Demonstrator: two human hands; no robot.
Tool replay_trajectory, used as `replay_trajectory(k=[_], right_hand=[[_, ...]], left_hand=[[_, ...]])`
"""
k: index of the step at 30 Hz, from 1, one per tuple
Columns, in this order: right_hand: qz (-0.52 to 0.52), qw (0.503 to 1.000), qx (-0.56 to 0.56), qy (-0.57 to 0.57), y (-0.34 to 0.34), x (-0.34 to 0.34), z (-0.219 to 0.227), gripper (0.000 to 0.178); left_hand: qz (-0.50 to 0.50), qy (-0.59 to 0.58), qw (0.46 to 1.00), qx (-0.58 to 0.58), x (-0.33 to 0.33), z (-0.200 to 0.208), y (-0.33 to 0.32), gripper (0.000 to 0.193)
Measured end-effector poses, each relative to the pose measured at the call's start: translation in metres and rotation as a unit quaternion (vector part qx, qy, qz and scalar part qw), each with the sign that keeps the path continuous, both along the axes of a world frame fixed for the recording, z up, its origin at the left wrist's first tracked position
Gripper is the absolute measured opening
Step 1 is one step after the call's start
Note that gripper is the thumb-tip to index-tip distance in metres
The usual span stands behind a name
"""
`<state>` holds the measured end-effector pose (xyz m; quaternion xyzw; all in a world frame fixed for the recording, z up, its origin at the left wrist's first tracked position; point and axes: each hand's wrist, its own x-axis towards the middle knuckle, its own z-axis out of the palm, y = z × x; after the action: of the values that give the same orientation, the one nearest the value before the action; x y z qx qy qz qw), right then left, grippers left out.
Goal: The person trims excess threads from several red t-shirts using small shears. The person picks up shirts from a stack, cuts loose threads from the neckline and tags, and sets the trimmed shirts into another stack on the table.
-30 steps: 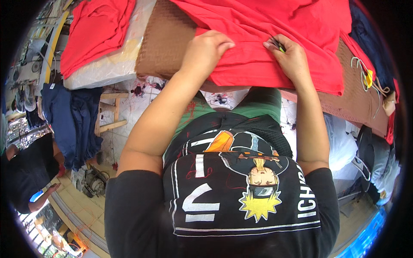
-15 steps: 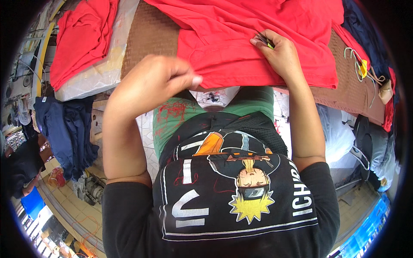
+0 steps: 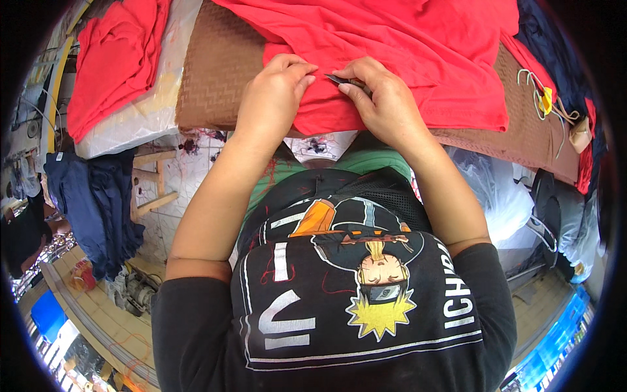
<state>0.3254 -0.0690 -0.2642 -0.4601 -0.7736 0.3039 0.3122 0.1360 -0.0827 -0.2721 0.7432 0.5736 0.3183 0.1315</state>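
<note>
A red garment (image 3: 418, 55) lies spread and wrinkled over the front edge of the table, partly beneath both my hands. My right hand (image 3: 386, 98) is closed around small thread snips (image 3: 337, 79), whose dark pointed blades aim left; the fingers cover most of the handle. Just left of the tips, my left hand (image 3: 277, 88) has its thumb and fingers pinched together over the red cloth. What it pinches, if anything, is too small to make out. A narrow gap separates the two hands.
Brown textured cloth (image 3: 212, 81) covers the table. Another red garment (image 3: 117, 62) rests on a plastic-wrapped surface (image 3: 157, 98) at left. Navy clothing (image 3: 95, 202) hangs below it. Yellow and white cords (image 3: 543, 98) lie at right, above a clear plastic bag (image 3: 496, 196).
My left hand has moved up onto the red cloth. My right hand has shifted left and nearer with the snips, bringing the hands close together.
</note>
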Motion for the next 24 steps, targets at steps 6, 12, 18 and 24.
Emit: replay_trajectory(k=[6,12,18,24], right_hand=[[0.005,1.0,0.005,-0.009,-0.002,0.0,-0.001,0.015],[0.003,0.999,0.008,-0.031,-0.003,0.0,0.003,0.015],[0.001,0.998,0.025,-0.064,-0.004,-0.003,0.006,0.016],[-0.004,0.996,0.038,-0.085,-0.007,-0.006,0.01,0.015]], left_hand=[[0.003,-0.019,1.0,0.008,-0.001,0.001,0.001,0.012],[0.006,-0.053,0.998,-0.041,-0.001,0.009,0.002,0.013],[0.012,-0.054,0.997,-0.049,-0.001,0.009,0.001,0.012],[0.012,-0.061,0.997,-0.041,-0.001,0.007,0.001,0.012]])
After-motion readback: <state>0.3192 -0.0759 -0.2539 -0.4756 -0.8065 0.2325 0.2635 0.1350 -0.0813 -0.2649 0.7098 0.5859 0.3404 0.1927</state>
